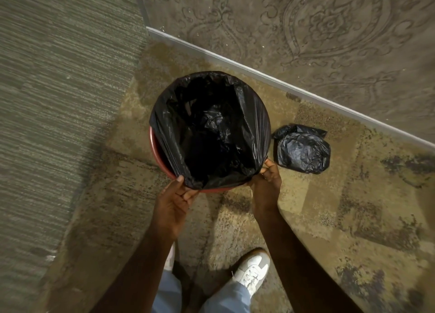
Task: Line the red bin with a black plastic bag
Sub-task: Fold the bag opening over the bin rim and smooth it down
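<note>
Fingers of both hands pinch the black bag edge, stretching it over the red bin rim.

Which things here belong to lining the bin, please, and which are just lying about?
In the job: red bin; black plastic bag; left hand; right hand.
Lying about: bundled black bag on the patterned floor.

The bin stands on the rug, near the baseboard that runs behind it. The bag sits inside the bin, its edge folded over most of the rim. A bundled bag lies just to the right. The left hand and right hand meet the near rim, with a shoe on the rug below them
</note>
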A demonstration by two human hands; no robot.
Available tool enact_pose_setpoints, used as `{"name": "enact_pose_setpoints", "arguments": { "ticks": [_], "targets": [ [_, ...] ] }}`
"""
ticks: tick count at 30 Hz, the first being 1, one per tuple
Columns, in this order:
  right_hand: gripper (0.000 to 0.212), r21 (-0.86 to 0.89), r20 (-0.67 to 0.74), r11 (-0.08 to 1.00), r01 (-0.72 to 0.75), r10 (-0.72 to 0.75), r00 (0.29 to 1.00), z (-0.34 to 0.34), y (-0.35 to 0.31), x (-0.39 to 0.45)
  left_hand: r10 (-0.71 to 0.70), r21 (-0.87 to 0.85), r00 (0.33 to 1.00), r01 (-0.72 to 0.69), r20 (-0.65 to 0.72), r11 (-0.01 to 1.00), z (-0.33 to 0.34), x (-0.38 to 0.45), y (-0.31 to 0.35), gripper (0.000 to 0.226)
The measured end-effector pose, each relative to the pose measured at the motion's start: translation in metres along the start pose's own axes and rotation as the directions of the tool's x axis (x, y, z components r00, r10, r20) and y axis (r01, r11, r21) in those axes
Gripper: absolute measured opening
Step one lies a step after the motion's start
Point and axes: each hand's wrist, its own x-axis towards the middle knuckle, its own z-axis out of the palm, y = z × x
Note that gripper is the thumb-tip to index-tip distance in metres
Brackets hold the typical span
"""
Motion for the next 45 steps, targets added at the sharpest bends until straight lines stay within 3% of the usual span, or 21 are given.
{"name": "enact_pose_setpoints", "arguments": {
  "ticks": [4,6,9,12,14,17,22,25,26,28,30,31,33,34,37,38,40,43,45],
  "targets": [
    [0.058,-0.006,-0.021,1.000,-0.004,0.004,1.000,-0.002,0.006,-0.007,0.081,0.157,0.950,-0.035,-0.301,0.987,0.005,-0.009,-0.001,0.025],
    [0.055,-0.010,-0.024,1.000,-0.015,0.015,1.000,-0.002,0.007,-0.009,0.087,0.128,0.919,-0.040,-0.385,0.991,0.015,-0.014,-0.003,0.014],
    [0.050,-0.049,-0.007,0.998,-0.035,0.035,0.999,-0.002,0.008,-0.018,0.052,0.018,0.902,-0.049,-0.429,0.999,0.024,-0.011,0.001,0.017],
    [0.045,-0.073,-0.025,0.996,-0.054,0.052,0.998,-0.001,0.011,-0.025,0.073,-0.039,0.920,-0.096,-0.385,0.995,0.022,-0.002,0.012,0.016],
    [0.044,-0.057,-0.040,0.995,-0.079,0.077,0.996,-0.002,0.013,-0.027,0.100,-0.027,0.955,-0.111,-0.280,0.993,0.014,0.005,0.016,0.016],
    [0.048,-0.044,-0.017,0.994,-0.103,0.102,0.995,-0.001,0.016,-0.028,0.078,-0.006,0.990,-0.079,-0.115,0.997,-0.005,0.011,0.019,0.022],
    [0.053,-0.039,0.015,0.987,-0.155,0.156,0.988,0.000,0.021,-0.034,0.042,-0.028,0.999,-0.042,0.001,0.999,-0.029,0.018,0.018,0.030],
    [0.051,-0.052,-0.140,0.977,-0.208,0.199,0.970,-0.013,0.009,-0.032,0.050,-0.016,0.999,-0.050,0.008,0.999,-0.019,0.024,0.017,0.035],
    [0.049,-0.022,-0.218,0.989,-0.149,0.141,0.966,-0.017,0.003,-0.030,0.055,-0.020,0.998,-0.055,-0.004,0.998,-0.017,0.026,0.017,0.036],
    [0.049,-0.037,-0.283,0.990,0.136,-0.141,0.949,-0.019,-0.014,-0.027,0.049,-0.049,0.997,-0.052,-0.065,0.997,-0.016,0.031,0.017,0.038],
    [0.043,-0.235,-0.174,0.870,0.433,-0.476,0.862,-0.008,-0.034,-0.029,0.033,-0.059,0.994,-0.039,-0.100,0.998,-0.020,0.033,0.017,0.039],
    [0.037,-0.335,-0.042,0.762,0.554,-0.599,0.800,0.000,-0.040,-0.031,0.036,-0.045,0.994,-0.041,-0.103,0.998,-0.023,0.032,0.017,0.039],
    [0.029,-0.479,0.295,0.501,0.721,-0.682,0.670,0.021,-0.045,-0.036,0.069,0.023,0.990,-0.067,-0.119,0.997,-0.027,0.029,0.015,0.039],
    [0.028,-0.538,0.460,0.378,0.753,-0.617,0.638,0.032,-0.045,-0.039,0.094,0.076,0.988,-0.085,-0.123,0.993,-0.027,0.027,0.014,0.041],
    [0.033,-0.515,0.833,0.075,0.854,-0.190,0.519,0.055,-0.029,-0.050,0.154,0.192,0.981,-0.130,-0.120,0.973,-0.024,0.019,0.015,0.055],
    [0.042,-0.473,0.880,-0.028,0.880,-0.059,0.471,0.058,-0.020,-0.052,0.174,0.222,0.977,-0.143,-0.124,0.965,-0.021,0.015,0.017,0.058],
    [0.050,-0.420,0.893,-0.195,0.886,0.085,0.442,0.056,-0.002,-0.052,0.203,0.279,0.969,-0.158,-0.139,0.947,-0.018,0.010,0.025,0.058],
    [0.041,-0.411,0.900,-0.348,0.843,-0.009,0.435,0.048,0.010,-0.049,0.157,0.247,0.979,-0.122,-0.128,0.961,-0.020,0.012,0.053,0.056],
    [0.041,-0.396,0.915,-0.434,0.809,-0.116,0.385,0.041,0.016,-0.048,0.070,0.236,0.995,-0.050,-0.077,0.971,-0.019,0.020,0.078,0.056]
  ]
}}
